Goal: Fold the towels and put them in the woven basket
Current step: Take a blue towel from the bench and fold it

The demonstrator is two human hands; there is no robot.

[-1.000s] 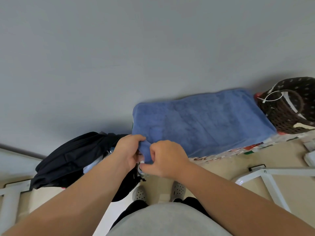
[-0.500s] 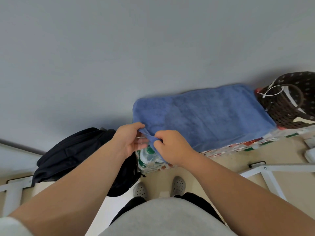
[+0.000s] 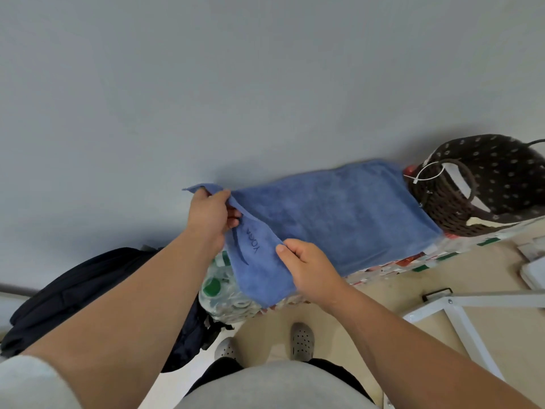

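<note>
Two hands hold up one end of a blue terry towel (image 3: 339, 214), left hand (image 3: 211, 215) pinching the far corner, right hand (image 3: 306, 268) the near edge, likely to fold it toward the dark brown woven basket (image 3: 498, 163) beside its other end.

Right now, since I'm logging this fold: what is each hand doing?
Left hand: pinches the lifted end of the blue terry-cloth towel at its far corner.
Right hand: pinches that end's near edge.
</note>
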